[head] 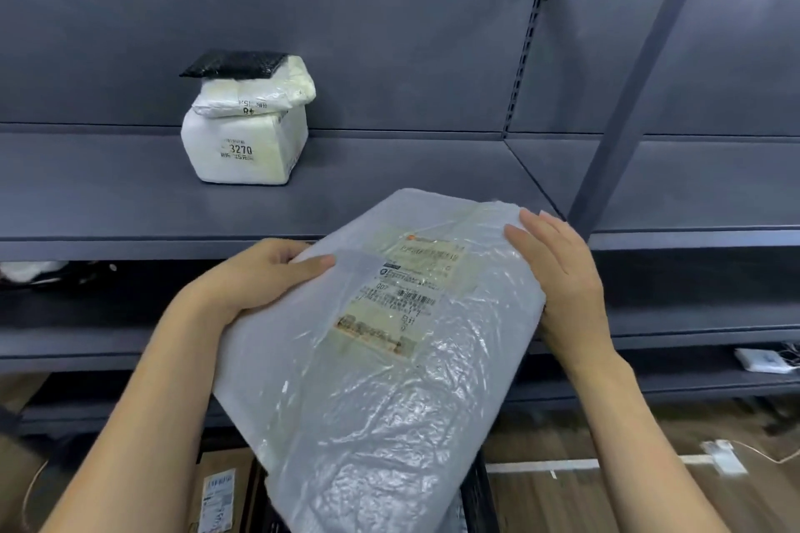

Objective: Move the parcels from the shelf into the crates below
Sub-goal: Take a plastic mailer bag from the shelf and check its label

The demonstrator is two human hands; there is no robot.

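I hold a large grey plastic-wrapped parcel (381, 359) with a shipping label, in front of the grey shelf (130, 203) and tilted toward me. My left hand (255, 277) grips its left edge, thumb on top. My right hand (558, 273) holds its right edge with fingers lying along the wrap. On the shelf stands a white parcel marked 3270 (244, 151), with a smaller white bag (259, 93) and a black padded mailer (233, 64) stacked on it. Below, a black crate (476, 489) is mostly hidden by the held parcel.
A cardboard box with a label (218, 493) lies at the bottom left, beside the crate. Lower shelves run behind my arms. A white device with cables (762, 359) sits on a lower shelf at right. A diagonal shelf post (640, 100) rises at right. People stand beyond the shelving.
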